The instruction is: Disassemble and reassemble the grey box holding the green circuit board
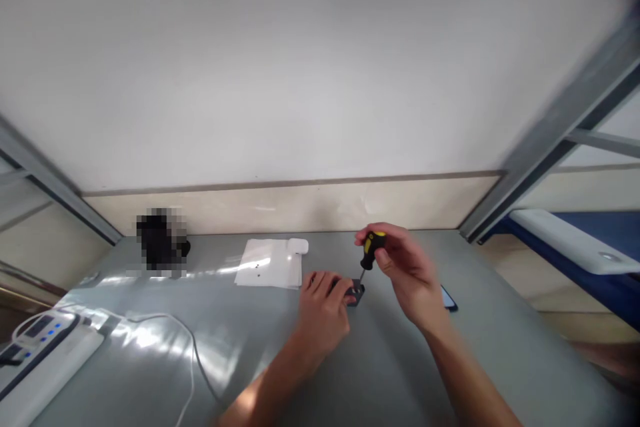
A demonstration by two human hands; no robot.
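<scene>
My right hand (407,270) grips a short black-and-yellow screwdriver (373,250) by its handle. The metal shaft points down and slightly left, its tip at a small dark block-like part (357,293) on the grey table. My left hand (325,303) holds that part down, fingers closed over its left side and covering much of it. Whether the tip sits in a screw is too small to tell. Just left of my left hand lie white paper sheets (267,263) with a few tiny dark pieces on them.
A white rounded object (299,246) lies at the papers' corner. A phone (449,299) is partly behind my right wrist. White cables (193,347) run across the left of the grey table (240,373), near a white device (45,353). A blurred black object (157,240) stands by the wall.
</scene>
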